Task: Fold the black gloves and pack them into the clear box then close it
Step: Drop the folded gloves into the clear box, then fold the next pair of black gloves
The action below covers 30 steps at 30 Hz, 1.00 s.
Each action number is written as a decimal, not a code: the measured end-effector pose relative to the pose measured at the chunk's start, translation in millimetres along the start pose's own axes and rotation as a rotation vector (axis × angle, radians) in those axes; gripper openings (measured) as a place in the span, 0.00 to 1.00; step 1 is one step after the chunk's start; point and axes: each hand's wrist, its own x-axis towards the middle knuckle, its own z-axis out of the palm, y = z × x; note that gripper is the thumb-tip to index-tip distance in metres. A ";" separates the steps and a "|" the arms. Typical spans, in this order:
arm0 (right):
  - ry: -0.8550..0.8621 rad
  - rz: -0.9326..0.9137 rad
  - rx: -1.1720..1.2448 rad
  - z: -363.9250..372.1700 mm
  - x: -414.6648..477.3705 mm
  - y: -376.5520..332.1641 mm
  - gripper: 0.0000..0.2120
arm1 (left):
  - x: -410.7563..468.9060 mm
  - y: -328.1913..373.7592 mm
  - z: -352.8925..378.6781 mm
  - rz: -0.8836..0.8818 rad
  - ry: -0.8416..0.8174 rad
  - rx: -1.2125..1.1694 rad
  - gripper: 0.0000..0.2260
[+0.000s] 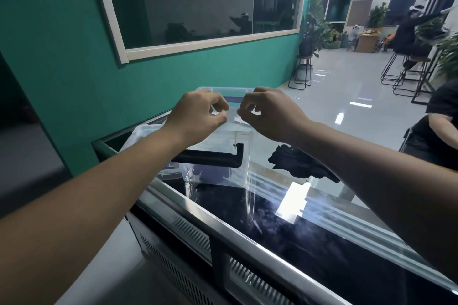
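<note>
The clear box point(218, 168) stands on the glass top of a chest freezer point(322, 235), with a black bar handle point(210, 158) across its near side. Something dark lies at the box's bottom; I cannot tell what it is. Its clear lid point(229, 94) is tilted up behind the box. My left hand point(198, 116) and my right hand point(270, 114) are close together above the box, each pinching the lid's near edge. A heap of black gloves point(301, 163) lies on the glass to the right of the box, partly hidden by my right forearm.
Another clear container point(146, 131) sits left of the box, near the green wall point(74, 69). A person in black point(438, 136) stands at the freezer's far right end. The freezer's metal front rim point(223, 218) runs diagonally below my arms. Stools and plants stand farther back.
</note>
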 end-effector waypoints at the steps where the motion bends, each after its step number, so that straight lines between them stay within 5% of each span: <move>1: 0.014 0.001 0.008 -4.3 -4.7 4.5 0.10 | -0.2 7.2 4.7 0.019 0.022 -0.009 0.04; 7: 0.058 0.100 0.037 -23.1 -43.6 45.5 0.14 | -1.6 54.0 43.0 0.086 0.065 -0.086 0.04; 18: 0.027 0.365 0.015 -13.0 -142.2 110.6 0.05 | -30.3 107.8 128.3 0.292 0.063 -0.005 0.07; 25: 0.031 0.598 -0.037 27.2 -196.2 139.7 0.04 | -55.4 89.5 196.9 -0.032 -0.190 -0.141 0.10; 30: 0.087 0.658 -0.064 48.2 -211.9 158.5 0.16 | -69.3 82.5 228.3 -0.144 -0.195 -0.149 0.17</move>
